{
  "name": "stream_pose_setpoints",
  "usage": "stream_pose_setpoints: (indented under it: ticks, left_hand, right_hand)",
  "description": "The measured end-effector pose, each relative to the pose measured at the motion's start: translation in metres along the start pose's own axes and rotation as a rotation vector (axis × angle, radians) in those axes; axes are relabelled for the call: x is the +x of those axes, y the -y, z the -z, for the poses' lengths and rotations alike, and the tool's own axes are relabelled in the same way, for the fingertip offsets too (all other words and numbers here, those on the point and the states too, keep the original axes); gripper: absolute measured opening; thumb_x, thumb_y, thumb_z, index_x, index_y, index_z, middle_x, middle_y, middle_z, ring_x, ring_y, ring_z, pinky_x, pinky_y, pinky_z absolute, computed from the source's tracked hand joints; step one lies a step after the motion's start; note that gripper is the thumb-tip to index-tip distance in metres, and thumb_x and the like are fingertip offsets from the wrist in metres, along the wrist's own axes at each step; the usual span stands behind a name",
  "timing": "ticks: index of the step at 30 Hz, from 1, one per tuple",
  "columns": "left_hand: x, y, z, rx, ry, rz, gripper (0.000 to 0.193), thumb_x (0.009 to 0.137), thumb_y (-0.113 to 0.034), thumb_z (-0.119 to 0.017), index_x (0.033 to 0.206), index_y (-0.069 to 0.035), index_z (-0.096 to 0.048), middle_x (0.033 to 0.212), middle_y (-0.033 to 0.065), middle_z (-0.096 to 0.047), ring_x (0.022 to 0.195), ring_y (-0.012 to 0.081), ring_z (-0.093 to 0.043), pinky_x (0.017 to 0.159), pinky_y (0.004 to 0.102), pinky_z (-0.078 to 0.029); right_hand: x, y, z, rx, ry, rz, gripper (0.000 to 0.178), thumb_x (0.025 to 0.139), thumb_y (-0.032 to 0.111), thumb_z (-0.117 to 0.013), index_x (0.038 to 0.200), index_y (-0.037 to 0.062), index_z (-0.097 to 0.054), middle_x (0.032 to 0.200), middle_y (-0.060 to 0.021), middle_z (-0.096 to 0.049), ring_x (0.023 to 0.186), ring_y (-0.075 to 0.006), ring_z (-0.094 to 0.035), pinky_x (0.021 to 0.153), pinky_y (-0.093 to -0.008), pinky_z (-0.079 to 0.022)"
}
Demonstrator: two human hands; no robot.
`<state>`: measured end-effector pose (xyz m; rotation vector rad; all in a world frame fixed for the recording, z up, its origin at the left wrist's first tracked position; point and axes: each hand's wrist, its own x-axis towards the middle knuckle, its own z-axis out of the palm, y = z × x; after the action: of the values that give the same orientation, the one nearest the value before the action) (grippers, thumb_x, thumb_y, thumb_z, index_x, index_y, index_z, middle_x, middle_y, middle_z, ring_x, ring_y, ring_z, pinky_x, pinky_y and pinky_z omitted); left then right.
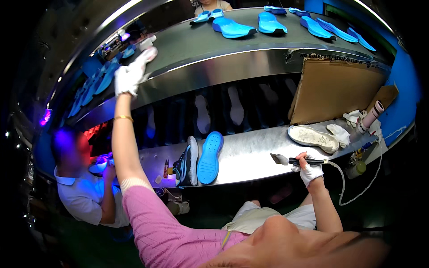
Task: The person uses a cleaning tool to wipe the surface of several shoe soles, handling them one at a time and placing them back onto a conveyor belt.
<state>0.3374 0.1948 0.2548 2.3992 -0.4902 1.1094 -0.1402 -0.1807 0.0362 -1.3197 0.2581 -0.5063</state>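
Observation:
My left hand (128, 79), in a white glove, reaches far out over the left part of the conveyor belt (187, 47). Its fingers are blurred, and a pale, pinkish-white shape (149, 54) shows at their end; I cannot make out whether it is held. My right hand (309, 169), in a white glove with bare fingertips, is closed round the black handle of a flat brush (280, 159). A white cord (342, 183) runs from the handle's end. Between the hands, a blue sole (210, 157) stands beside a dark shoe upper (187, 163) on the metal shelf.
Several blue soles (233, 28) lie on the belt. On the metal shelf (250, 156) are a white sole (313, 138), a crumpled white cloth (338, 135) and a pinkish tube (373, 114). A cardboard sheet (339, 89) leans behind. A co-worker (85, 196) sits at left.

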Motion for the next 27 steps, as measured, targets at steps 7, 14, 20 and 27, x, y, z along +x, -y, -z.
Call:
stream_pose_setpoints:
  ticks: [7, 14, 20, 27]
  left_hand:
    - [0.006, -0.088, 0.022, 0.133, 0.575, -0.064, 0.056, 0.083, -0.056, -0.064, 0.084, -0.001, -0.073, 0.071, 0.0162, -0.067, 0.061, 0.0208, -0.062, 0.061, 0.0345, -0.049]
    - [0.032, -0.106, -0.028, 0.118, 0.426, 0.091, 0.066, 0.084, -0.056, -0.057, 0.124, -0.004, -0.061, 0.125, 0.0214, -0.061, 0.12, 0.0333, -0.057, 0.099, 0.0379, -0.047]
    - [-0.057, -0.16, -0.009, -0.94, 0.132, 0.156, 0.048, 0.077, -0.019, -0.076, 0.118, 0.0, -0.057, 0.107, 0.0136, -0.065, 0.096, 0.0207, -0.061, 0.086, 0.0333, -0.05]
    - [-0.255, -0.219, 0.002, -2.215, 1.087, 0.78, 0.043, 0.089, -0.03, -0.061, 0.115, 0.003, -0.06, 0.096, 0.0215, -0.07, 0.084, 0.035, -0.07, 0.074, 0.0406, -0.061]
  right_hand:
    - [-0.014, 0.006, 0.024, -0.025, 0.026, 0.063, 0.008, 0.093, 0.013, -0.063, 0.094, 0.0047, -0.062, 0.083, -0.0027, -0.06, 0.068, -0.0116, -0.058, 0.066, -0.0244, -0.046]
    - [-0.039, 0.012, 0.044, 0.019, 0.019, 0.181, 0.015, 0.088, 0.013, -0.068, 0.096, 0.0026, -0.06, 0.09, -0.0053, -0.061, 0.073, -0.0131, -0.062, 0.068, -0.0247, -0.049]
    - [-0.04, 0.007, 0.043, -0.085, -0.013, 0.155, 0.021, 0.079, -0.009, -0.067, 0.092, 0.005, -0.061, 0.091, -0.0044, -0.058, 0.074, -0.0123, -0.059, 0.071, -0.0253, -0.048]
    - [-0.047, 0.029, 0.032, -0.105, -0.061, 0.209, 0.019, 0.08, -0.01, -0.068, 0.092, 0.0038, -0.063, 0.086, -0.0031, -0.064, 0.073, -0.0093, -0.06, 0.069, -0.0219, -0.049]
